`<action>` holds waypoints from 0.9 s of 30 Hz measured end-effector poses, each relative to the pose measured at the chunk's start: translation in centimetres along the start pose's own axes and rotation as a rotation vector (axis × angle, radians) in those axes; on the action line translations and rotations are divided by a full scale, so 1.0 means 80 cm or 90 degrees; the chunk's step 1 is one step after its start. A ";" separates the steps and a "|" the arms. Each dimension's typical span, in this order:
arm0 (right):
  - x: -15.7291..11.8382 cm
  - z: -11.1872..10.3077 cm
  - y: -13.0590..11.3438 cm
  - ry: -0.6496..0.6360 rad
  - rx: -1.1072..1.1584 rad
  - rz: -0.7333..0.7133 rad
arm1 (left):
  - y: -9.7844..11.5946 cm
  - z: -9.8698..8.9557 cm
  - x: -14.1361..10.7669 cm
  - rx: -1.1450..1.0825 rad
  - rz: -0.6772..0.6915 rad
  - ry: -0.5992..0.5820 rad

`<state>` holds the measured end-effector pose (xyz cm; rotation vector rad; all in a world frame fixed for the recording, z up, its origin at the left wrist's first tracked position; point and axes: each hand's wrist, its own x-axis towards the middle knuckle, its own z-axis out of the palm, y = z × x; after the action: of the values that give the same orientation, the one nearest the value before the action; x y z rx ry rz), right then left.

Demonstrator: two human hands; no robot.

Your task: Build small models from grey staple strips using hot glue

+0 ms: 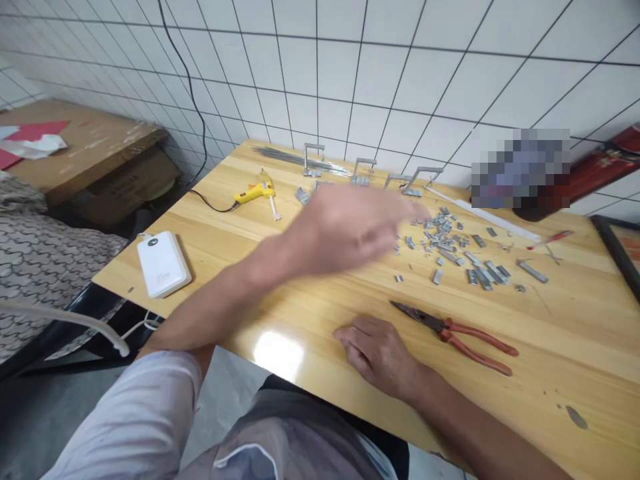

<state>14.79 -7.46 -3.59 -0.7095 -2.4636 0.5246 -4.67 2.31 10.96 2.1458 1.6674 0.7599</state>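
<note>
My left hand [350,227], blurred by motion, reaches over the middle of the wooden table [310,300]; what its fingers hold, if anything, is unclear. Resting near the table's front edge, my right hand [383,353] has its fingers curled together, and anything inside them is hidden. Pliers with orange handles [450,330] lie just right of my right hand. Beyond my left hand is a scattered heap of small grey metal pieces [443,233]. Grey frame-shaped pieces [314,160] stand towards the wall, beside a bundle of thin metal rods [300,160].
A yellow glue gun [257,191] with a black cord lies at the back left. The white power bank [163,265] is near the left edge. Farther right are a white strip [495,220], a red-handled tool [553,240] and a black frame [617,253].
</note>
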 end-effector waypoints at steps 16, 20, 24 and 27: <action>0.004 -0.002 -0.002 0.067 0.021 -0.020 | -0.114 0.014 0.108 0.135 0.116 -0.142; 0.008 -0.032 -0.012 0.088 0.017 0.034 | -0.095 0.021 0.100 0.159 0.146 -0.212; 0.011 -0.089 -0.017 0.117 -0.065 0.084 | -0.088 0.025 0.094 0.188 0.099 -0.288; 0.001 -0.132 0.005 0.217 -0.165 0.112 | -0.089 0.028 0.094 0.208 0.081 -0.324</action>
<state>20.91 -4.82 4.60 -1.0329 -2.1788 0.1300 -7.62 11.61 6.84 2.4099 1.4604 -0.0531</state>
